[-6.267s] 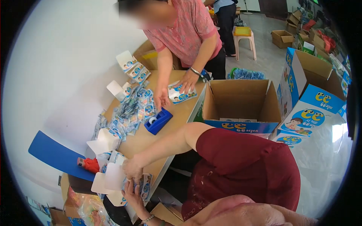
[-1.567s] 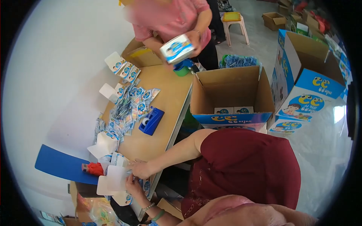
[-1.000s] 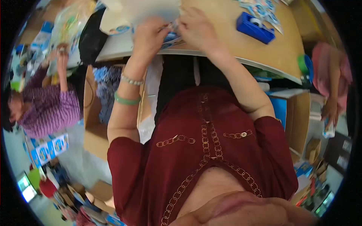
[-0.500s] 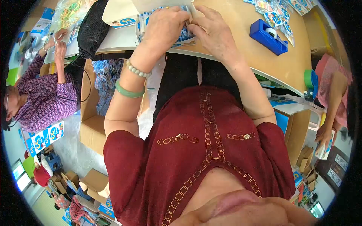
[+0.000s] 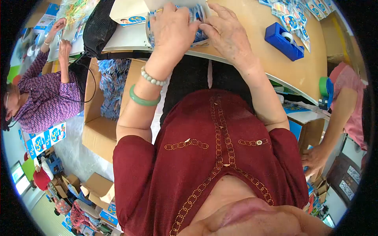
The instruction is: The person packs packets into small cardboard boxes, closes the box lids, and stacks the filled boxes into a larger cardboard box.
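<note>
Blue-and-white packets (image 5: 198, 16) in an open carton (image 5: 200, 43), worktop's (image 5: 256, 45) near edge.
I can't tell whether the left hand (image 5: 172, 32), over them, grips any; the right hand's (image 5: 229, 36) fingers part beside it.

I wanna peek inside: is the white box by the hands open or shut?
Open: its white flap spreads sideways, and blue packets show inside.

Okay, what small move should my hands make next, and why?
Perhaps press the packets down with your left hand, your right hand steadying the box: its flaps are open, packets show inside, and both hands are at it.
</note>
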The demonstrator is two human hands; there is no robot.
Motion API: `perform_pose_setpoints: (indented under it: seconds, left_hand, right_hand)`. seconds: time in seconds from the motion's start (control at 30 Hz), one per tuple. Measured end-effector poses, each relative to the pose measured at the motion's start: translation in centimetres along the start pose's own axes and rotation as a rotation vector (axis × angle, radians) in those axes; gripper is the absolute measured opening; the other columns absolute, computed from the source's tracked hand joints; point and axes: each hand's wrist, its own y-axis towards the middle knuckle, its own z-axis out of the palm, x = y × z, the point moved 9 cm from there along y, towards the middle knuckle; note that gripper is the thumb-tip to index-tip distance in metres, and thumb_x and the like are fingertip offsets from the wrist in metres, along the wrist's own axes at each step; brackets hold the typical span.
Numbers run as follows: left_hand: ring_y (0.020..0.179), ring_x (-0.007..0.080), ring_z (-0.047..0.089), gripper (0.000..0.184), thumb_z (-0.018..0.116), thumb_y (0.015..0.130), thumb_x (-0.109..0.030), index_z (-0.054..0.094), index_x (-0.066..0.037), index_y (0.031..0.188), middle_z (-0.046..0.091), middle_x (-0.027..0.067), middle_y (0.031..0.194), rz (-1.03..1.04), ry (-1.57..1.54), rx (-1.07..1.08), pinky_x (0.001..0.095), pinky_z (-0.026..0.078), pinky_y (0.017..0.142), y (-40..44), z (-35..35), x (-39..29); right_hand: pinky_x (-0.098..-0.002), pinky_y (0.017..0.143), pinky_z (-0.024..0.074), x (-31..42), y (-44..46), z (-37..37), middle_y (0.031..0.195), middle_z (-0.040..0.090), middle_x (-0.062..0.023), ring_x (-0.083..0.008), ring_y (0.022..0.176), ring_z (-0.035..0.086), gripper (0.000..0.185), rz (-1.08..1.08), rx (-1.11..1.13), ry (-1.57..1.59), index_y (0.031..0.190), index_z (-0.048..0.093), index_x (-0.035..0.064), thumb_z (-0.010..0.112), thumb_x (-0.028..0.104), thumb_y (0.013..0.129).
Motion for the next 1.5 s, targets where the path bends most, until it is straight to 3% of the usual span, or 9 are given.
perform_pose_setpoints:
  seconds: [0.1,0.47,0.67,0.87,1.13,1.23,1.3,1.33,1.5]
  left_hand:
    - [0.09,0.0332,0.059,0.022,0.075,0.074,-0.028,0.065,-0.009,0.082,0.06,0.0122,0.094,-0.022,-0.024,-0.055,0.0464,0.043,0.078,-0.3,-0.3,-0.3]
    - [0.094,0.0322,0.058,0.018,0.073,0.073,-0.028,0.071,-0.01,0.078,0.059,0.0104,0.1,-0.024,0.019,-0.069,0.0482,0.041,0.082,-0.8,-0.1,-0.8]
    - [0.098,0.0316,0.058,0.013,0.07,0.074,-0.021,0.071,-0.008,0.072,0.062,0.0098,0.104,-0.219,-0.237,-0.102,0.0476,0.04,0.083,-2.2,0.6,0.8]
    - [0.098,0.0311,0.058,0.01,0.069,0.077,-0.018,0.071,-0.008,0.074,0.063,0.0098,0.108,-0.154,-0.137,-0.273,0.0447,0.038,0.089,-4.1,-0.4,-0.1]
    - [0.12,0.0306,0.054,0.026,0.061,0.09,-0.019,0.065,-0.013,0.114,0.06,0.0118,0.126,0.153,-0.082,-0.251,0.05,0.035,0.102,-3.3,-2.2,-2.0]
    - [0.124,0.0305,0.052,0.022,0.058,0.092,-0.022,0.068,-0.013,0.109,0.06,0.0118,0.127,0.284,-0.299,-0.11,0.0513,0.032,0.106,-2.7,-1.7,-3.0]
    - [0.117,0.0301,0.055,0.017,0.06,0.089,-0.022,0.069,-0.01,0.098,0.062,0.0113,0.117,0.308,-0.255,-0.124,0.0526,0.034,0.105,-2.7,-1.3,-2.9]
    - [0.111,0.0298,0.058,0.017,0.061,0.087,-0.022,0.069,-0.007,0.086,0.064,0.0109,0.108,0.339,-0.208,-0.132,0.0538,0.036,0.103,-2.8,-1.2,-2.9]
    - [0.106,0.0273,0.06,0.017,0.063,0.085,-0.023,0.069,-0.007,0.089,0.066,0.0099,0.097,0.309,-0.149,-0.004,0.0508,0.039,0.102,-2.5,0.5,-2.4]
  right_hand:
    - [-0.0406,0.099,0.0433,-1.8,-1.1,1.3,0.128,0.057,-0.0197,-0.0358,0.12,0.052,0.021,-0.024,0.021,-0.173,0.1,0.07,0.0061,0.064,0.02,0.087]
    - [-0.0423,0.089,0.0491,-2.2,-1.6,1.3,0.116,0.06,-0.0152,-0.0368,0.107,0.056,0.018,-0.039,-0.057,-0.106,0.095,0.065,0.0029,0.067,0.016,0.082]
    - [-0.0414,0.088,0.049,-1.6,-1.1,1.3,0.113,0.061,-0.0161,-0.0357,0.105,0.057,0.02,-0.083,-0.063,-0.142,0.097,0.065,0.0024,0.067,0.017,0.083]
    - [-0.0445,0.09,0.0464,0.0,0.8,2.6,0.114,0.057,-0.0215,-0.0402,0.102,0.055,0.015,-0.025,0.033,-0.183,0.08,0.064,-0.0045,0.063,0.01,0.077]
    - [-0.0428,0.089,0.0476,0.3,0.2,1.5,0.11,0.06,-0.0187,-0.0384,0.096,0.057,0.017,-0.051,0.034,-0.054,0.088,0.066,-0.0032,0.063,0.01,0.077]
    - [-0.0397,0.088,0.049,-0.5,-1.4,-1.3,0.108,0.063,-0.0162,-0.0324,0.096,0.061,0.022,-0.17,-0.295,-0.003,0.098,0.066,-0.0007,0.064,0.008,0.078]
    - [-0.0329,0.096,0.0448,-7.6,-3.2,0.3,0.119,0.063,-0.0101,-0.0213,0.113,0.058,0.028,0.428,-0.181,0.378,0.111,0.064,0.002,0.063,0.021,0.09]
    - [-0.0329,0.096,0.0448,-8.5,-3.2,0.7,0.119,0.063,-0.0101,-0.0213,0.113,0.058,0.028,0.432,-0.185,0.373,0.111,0.064,0.002,0.063,0.021,0.09]
    - [-0.0283,0.088,0.0458,-12.0,-3.4,7.6,0.112,0.062,-0.008,-0.0134,0.102,0.056,0.039,0.782,-0.023,0.992,0.123,0.054,-0.002,0.063,0.02,0.091]
